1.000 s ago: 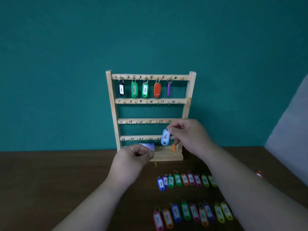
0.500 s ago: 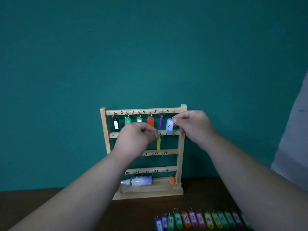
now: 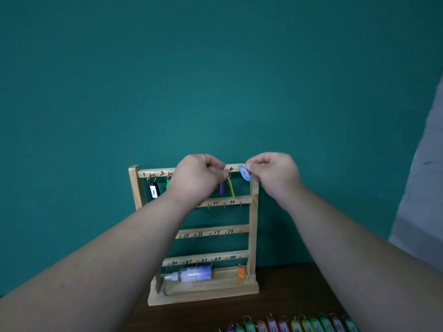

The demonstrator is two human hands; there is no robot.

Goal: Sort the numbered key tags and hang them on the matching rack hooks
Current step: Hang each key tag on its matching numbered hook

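The wooden rack stands upright at the far edge of the table, against a teal wall. Both hands are up at its top rail. The right hand has its grip closed on the blue tag, pinching it tilted at the right end of the rail, just past the written 6. The left hand has its fingers curled, pinching the ring of the yellow tag, which dangles beside the purple tag. A black tag marked 1 and a green tag hang at the left of that rail. A bottle lies on the rack's base, with an orange tag hanging near its right post. A row of tags lies toward the table's near edge.
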